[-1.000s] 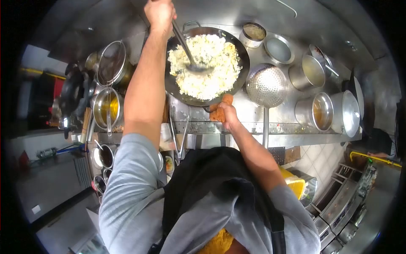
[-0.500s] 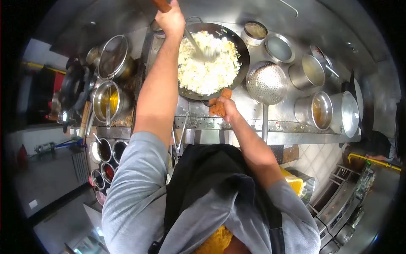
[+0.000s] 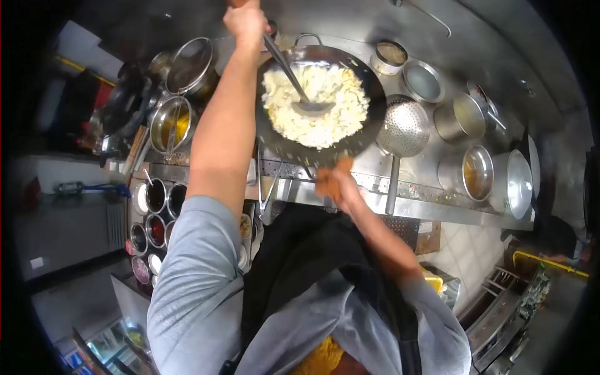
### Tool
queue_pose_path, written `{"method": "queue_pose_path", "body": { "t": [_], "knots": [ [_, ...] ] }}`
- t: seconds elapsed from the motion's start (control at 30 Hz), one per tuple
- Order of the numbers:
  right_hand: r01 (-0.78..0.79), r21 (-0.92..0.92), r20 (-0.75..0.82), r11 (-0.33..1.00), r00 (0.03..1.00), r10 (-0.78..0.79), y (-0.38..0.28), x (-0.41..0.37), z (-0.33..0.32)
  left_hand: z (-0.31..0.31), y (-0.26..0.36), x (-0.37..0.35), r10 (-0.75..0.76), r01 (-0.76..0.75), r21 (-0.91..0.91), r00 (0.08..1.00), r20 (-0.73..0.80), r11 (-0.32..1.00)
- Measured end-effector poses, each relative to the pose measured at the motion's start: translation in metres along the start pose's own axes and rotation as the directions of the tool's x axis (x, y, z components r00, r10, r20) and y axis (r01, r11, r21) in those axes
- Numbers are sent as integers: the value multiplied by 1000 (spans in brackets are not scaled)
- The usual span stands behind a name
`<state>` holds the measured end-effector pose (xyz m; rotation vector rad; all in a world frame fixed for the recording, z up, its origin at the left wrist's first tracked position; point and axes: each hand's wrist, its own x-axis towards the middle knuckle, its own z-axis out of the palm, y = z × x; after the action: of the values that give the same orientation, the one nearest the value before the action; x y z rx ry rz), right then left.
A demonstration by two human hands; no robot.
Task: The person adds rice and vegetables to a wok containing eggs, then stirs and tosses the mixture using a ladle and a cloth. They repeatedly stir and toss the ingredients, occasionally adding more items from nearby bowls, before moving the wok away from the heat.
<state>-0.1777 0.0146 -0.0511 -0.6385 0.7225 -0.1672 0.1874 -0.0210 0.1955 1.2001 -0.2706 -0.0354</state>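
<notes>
A black wok (image 3: 375, 81) holds a heap of pale yellow-white food (image 3: 340, 119) that looks like fried rice. My left hand (image 3: 245, 25), closed, grips the upper handle of a wok spatula (image 3: 312, 108) beyond the wok's far left side. The spatula's head rests in the food near the middle. At the near rim my right hand (image 3: 347, 192) is closed on a bunched orange-brown cloth (image 3: 331, 179), which is pressed against the wok's near handle. That hand is slightly blurred, and the cloth hides most of the handle. The wok's far loop handle (image 3: 308, 37) is free.
Right of the wok lies a perforated strainer (image 3: 405, 128), with metal pots (image 3: 460, 119) and a bowl (image 3: 423, 81) beyond. To the left stand a pot of yellow oil (image 3: 172, 128) and several sauce containers (image 3: 155, 228). Tongs (image 3: 267, 190) hang at the counter's front edge.
The wok has shifted right and toward me, tilting, with my right hand and the cloth. The spatula head has come nearer and stopped blurring. The camera view has turned slightly.
</notes>
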Motion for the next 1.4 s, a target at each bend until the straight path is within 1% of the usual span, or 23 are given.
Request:
{"method": "queue_pose_path", "body": {
  "t": [0.1, 0.17, 0.23, 0.3, 0.37, 0.47, 0.5, 0.6, 0.7, 0.77, 0.83, 0.9, 0.97, 1.03, 1.07, 1.1, 1.17, 1.2, 1.23, 1.3, 1.33, 1.37, 1.4],
  "knots": [
    [-12, 23, -66, 1000, 998, 14, 9, -31, -21, -23, 52, -26, -42, 56, -244, 997, 64, 968],
    [-41, 71, -2, 997, 999, 41, -1, -14, -23, -42, 74, -48, 88, -51, -201, 980, 177, 978],
    [15, 86, -80, 996, 997, -9, -41, 23, 19, -4, 59, -122, 18, -2, 152, 994, -105, 988],
    [6, -4, 26, 1000, 1000, -6, -19, 48, 0, -15, -24, -92, 170, -168, 38, 981, -89, 985],
    [-17, -28, 10, 999, 1000, 17, 1, 4, -9, -15, -5, -78, 40, -53, -126, 994, -106, 991],
    [13, -13, 24, 1000, 1000, -13, 31, -21, -52, -28, 60, -81, 95, -75, -357, 995, 39, 931],
    [65, 36, 52, 997, 996, -67, 39, -19, -65, -37, 79, -94, 125, -71, -342, 982, 139, 937],
    [-48, 82, 10, 995, 999, 47, -11, -1, -18, -31, 88, -148, 214, -189, -221, 972, 92, 957],
    [-29, 41, 51, 999, 998, 27, -10, 52, -2, -18, 7, -145, 192, -193, 2, 974, 122, 981],
    [-26, 29, 29, 999, 999, 25, 6, 16, -15, -12, -9, -95, -4, -1, -127, 999, -38, 992],
    [-74, 13, 102, 997, 992, 72, 31, -9, -56, -7, 40, -87, 37, 19, -377, 989, 142, 926],
    [25, 117, 17, 993, 999, -27, 42, -13, -63, 6, 95, -89, 62, -27, -234, 988, 142, 972],
    [-61, 39, -45, 997, 997, 63, 3, -18, -26, 7, 112, -71, 201, -99, -297, 921, 335, 950],
    [-3, 109, -62, 994, 998, 10, -28, 22, 7, 21, 123, -79, 296, -207, -261, 882, 367, 943],
    [-43, 182, 161, 982, 987, 13, -29, 64, -9, 30, 121, -89, 265, -195, -239, 912, 312, 951],
    [-38, 189, 161, 981, 987, 8, -33, 81, -3, 41, 117, -103, 236, -181, -219, 937, 259, 959],
    [78, 100, -174, 992, 983, -60, -34, 103, 11, 46, 40, -82, 325, -262, -305, 929, 179, 916],
    [76, 101, -171, 992, 984, -58, -31, 112, 9, 50, 28, -107, 28, -31, 36, 997, 77, 999],
    [82, 125, -154, 989, 986, -62, -27, 121, 4, 33, -32, -97, 62, -86, 372, 995, 76, 924],
    [88, 157, -138, 984, 988, -66, -23, 133, -5, 2, -88, -48, 199, -222, 97, 959, 201, 970],
    [54, 136, -62, 989, 997, -46, -17, 132, -14, 6, -41, -57, -67, 77, -34, 970, 234, 996],
    [32, 103, 22, 994, 999, -35, -21, 136, -18, 11, -1, -62, -144, 121, 175, 982, 124, 977],
    [38, 107, 18, 994, 999, -40, -23, 136, -13, 2, 4, -59, -86, 74, 88, 985, 147, 993]
  ]
}}
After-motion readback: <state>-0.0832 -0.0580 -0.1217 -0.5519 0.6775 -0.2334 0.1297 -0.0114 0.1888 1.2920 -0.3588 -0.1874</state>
